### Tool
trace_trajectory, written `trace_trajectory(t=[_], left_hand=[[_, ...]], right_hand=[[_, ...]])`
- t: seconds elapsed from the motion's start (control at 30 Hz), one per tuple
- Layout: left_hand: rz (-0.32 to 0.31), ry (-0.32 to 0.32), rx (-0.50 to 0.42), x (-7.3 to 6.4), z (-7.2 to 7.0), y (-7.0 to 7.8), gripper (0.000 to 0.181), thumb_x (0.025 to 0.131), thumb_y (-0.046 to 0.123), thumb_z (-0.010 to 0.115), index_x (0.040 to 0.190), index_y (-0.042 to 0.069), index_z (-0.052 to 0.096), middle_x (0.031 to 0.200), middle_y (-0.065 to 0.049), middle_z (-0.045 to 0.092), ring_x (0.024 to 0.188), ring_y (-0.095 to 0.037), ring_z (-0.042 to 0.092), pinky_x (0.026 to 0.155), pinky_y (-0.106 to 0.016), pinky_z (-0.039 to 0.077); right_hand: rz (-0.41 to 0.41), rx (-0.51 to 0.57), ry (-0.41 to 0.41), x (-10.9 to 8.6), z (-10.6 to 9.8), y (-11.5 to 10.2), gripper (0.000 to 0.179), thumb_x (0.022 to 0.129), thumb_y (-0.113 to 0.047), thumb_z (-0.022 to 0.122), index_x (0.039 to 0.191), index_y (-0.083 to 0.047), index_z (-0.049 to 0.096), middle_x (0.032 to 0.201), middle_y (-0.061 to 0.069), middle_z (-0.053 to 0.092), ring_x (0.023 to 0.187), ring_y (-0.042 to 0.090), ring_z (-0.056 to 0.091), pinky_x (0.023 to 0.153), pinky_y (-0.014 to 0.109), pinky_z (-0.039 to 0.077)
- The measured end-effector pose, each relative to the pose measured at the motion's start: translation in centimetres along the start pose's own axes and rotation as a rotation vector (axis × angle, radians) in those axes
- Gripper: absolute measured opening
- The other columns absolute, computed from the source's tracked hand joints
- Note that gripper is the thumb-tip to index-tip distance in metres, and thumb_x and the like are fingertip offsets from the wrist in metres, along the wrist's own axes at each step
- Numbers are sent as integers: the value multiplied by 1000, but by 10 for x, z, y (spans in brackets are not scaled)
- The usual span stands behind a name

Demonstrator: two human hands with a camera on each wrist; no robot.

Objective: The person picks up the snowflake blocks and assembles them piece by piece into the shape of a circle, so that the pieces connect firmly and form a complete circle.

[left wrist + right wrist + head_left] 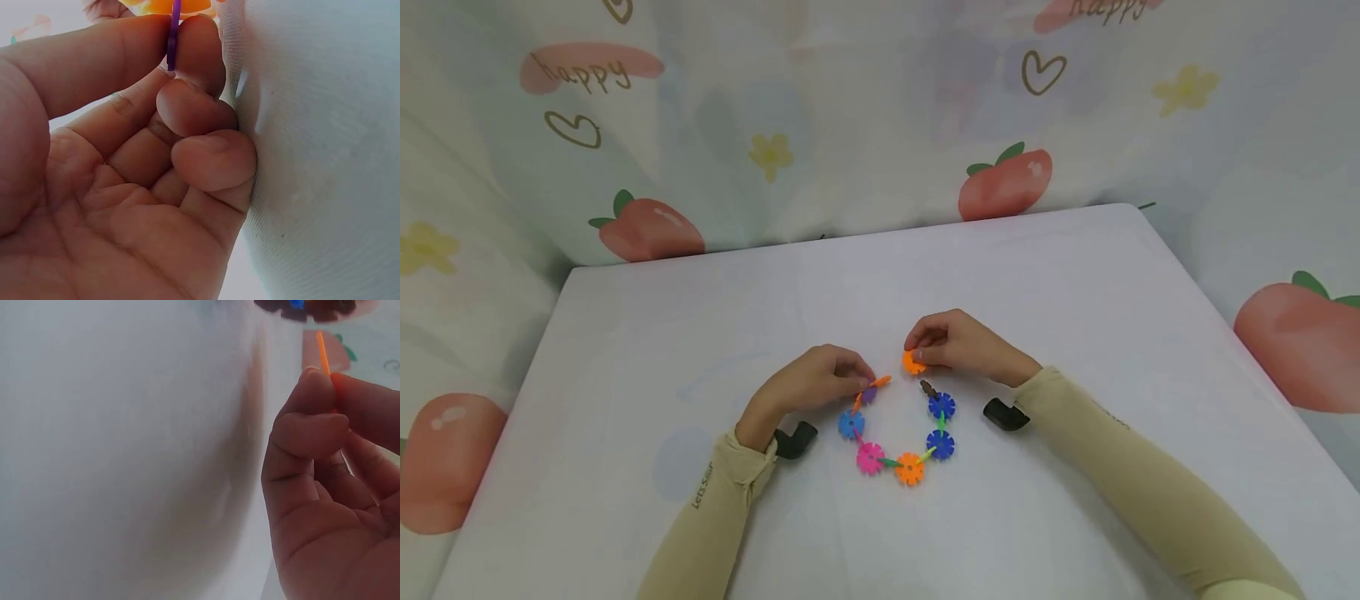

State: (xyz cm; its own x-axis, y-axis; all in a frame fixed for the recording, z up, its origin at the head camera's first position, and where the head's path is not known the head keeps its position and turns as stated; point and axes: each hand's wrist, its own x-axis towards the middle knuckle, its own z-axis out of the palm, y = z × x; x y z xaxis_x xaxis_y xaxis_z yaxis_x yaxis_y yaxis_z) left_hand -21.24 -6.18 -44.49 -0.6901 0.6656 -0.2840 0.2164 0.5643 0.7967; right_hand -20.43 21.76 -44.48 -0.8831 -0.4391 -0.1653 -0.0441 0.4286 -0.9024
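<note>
A ring of notched plastic discs, linked edge to edge, lies on the table with a gap at its far side; a pink disc [871, 458] and a light blue disc [851, 425] are among them. At the ring's left end my left hand [815, 379] pinches a purple disc [172, 44] between thumb and index finger, with an orange disc [882, 381] joined to it. My right hand [962, 342] pinches a separate orange disc [913, 362] by its edge, held apart from the ring. Just below it, a brown disc [928, 389] ends the ring's right side.
The white table [1045, 517] extends around the ring. A printed cloth [880, 125] hangs behind the table and at its sides. A black wrist mount [796, 440] sits by the left wrist, another black mount [1004, 414] by the right.
</note>
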Motion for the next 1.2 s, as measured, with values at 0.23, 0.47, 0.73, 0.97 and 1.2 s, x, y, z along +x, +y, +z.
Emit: trace_trajectory(t=[0.23,0.47,0.73,0.97,1.2], left_hand=[[18,10,13,1,0,0,15,104,14,68,111,8,80,96,4,74,93,-17,62,87,-35,52],[19,18,17,3,0,2,15,104,13,68,110,7,80,95,4,74,93,-18,63,89,-36,52],[30,27,21,4,1,0,15,104,12,68,109,6,80,93,4,74,92,-17,61,87,-35,51],[44,39,33,7,2,-1,12,103,8,69,105,4,80,87,3,73,85,-15,61,83,-33,51],[32,43,51,8,4,0,12,103,7,68,104,2,79,85,2,71,79,-14,61,77,-31,52]], right_hand=[[-26,-24,-60,6,12,-2,11,99,-1,69,107,-1,76,92,5,74,78,20,65,76,30,55],[-8,-52,-48,7,16,-2,9,99,-1,71,105,-3,78,91,3,74,75,19,64,75,31,53],[-42,-42,-51,9,19,-3,7,97,-1,74,103,-1,77,85,4,73,73,19,61,69,27,50],[-31,-20,-41,10,25,-5,7,96,0,73,102,0,77,78,4,71,62,16,58,58,26,49],[-25,-42,-48,12,27,-6,7,96,1,72,100,-2,77,78,3,72,62,17,61,60,28,52]])
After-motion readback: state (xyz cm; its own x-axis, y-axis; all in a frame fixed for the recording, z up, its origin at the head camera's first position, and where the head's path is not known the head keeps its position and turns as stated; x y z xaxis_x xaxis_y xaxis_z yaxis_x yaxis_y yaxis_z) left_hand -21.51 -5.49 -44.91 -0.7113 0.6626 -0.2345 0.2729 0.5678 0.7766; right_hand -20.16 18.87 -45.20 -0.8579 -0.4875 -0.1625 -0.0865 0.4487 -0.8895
